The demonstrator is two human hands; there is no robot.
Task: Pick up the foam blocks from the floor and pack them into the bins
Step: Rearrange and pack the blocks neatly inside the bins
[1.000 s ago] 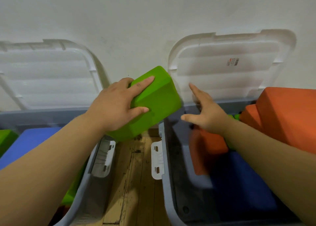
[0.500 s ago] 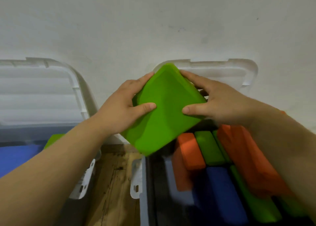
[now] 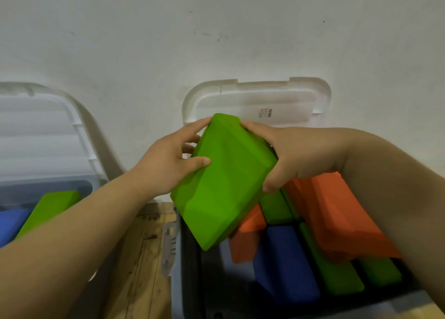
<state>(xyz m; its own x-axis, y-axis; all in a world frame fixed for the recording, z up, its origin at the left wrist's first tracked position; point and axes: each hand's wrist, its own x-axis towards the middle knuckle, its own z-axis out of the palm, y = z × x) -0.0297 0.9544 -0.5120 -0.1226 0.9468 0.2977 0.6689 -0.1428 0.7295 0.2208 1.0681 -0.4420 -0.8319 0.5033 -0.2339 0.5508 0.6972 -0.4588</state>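
Note:
A green foam block (image 3: 224,181) is held tilted in the air over the left part of the right bin (image 3: 177,277). My left hand (image 3: 168,164) grips its left edge and my right hand (image 3: 296,157) grips its right edge. Inside the right bin lie orange blocks (image 3: 337,217), a blue block (image 3: 284,263) and green blocks (image 3: 334,270). The left bin (image 3: 36,188) holds a green block (image 3: 50,207) and a blue block (image 3: 12,224).
Both bins have white lids (image 3: 260,104) leaning open against the white wall (image 3: 216,41). A strip of wooden floor (image 3: 139,258) shows between the bins. A white latch (image 3: 169,246) hangs on the right bin's left side.
My right hand came up and took the green block's right edge. Both hands carried the block rightward from between the bins to above the right bin, and it has dropped lower.

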